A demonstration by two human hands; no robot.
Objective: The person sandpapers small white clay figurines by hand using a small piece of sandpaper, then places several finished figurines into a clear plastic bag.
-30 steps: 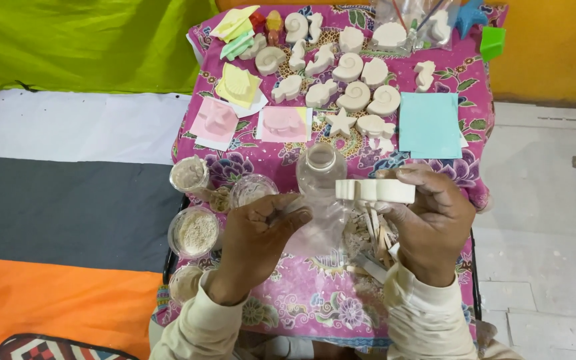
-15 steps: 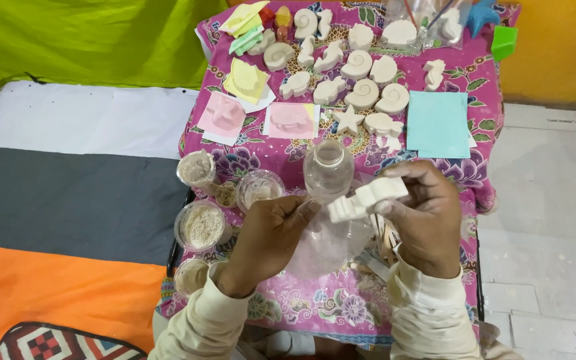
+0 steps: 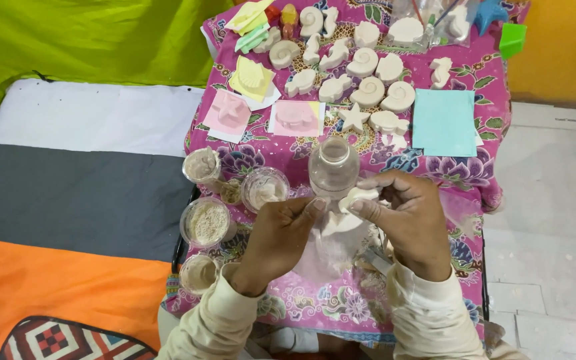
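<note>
The right hand [image 3: 408,217] pinches a small white plaster piece [image 3: 358,197] just beside the clear bottle [image 3: 333,167], the left hand [image 3: 281,237] half-curled and empty near it, so a slipped pinch could chip the piece or tip the bottle.

Left hand [image 3: 280,237] curled, fingers bent, thumb tip up near the other hand, right hand [image 3: 405,217] curled too, fingertips [image 3: 357,206] pinched close in a small grip, both wrists in cream sleeves, hands almost touching
</note>
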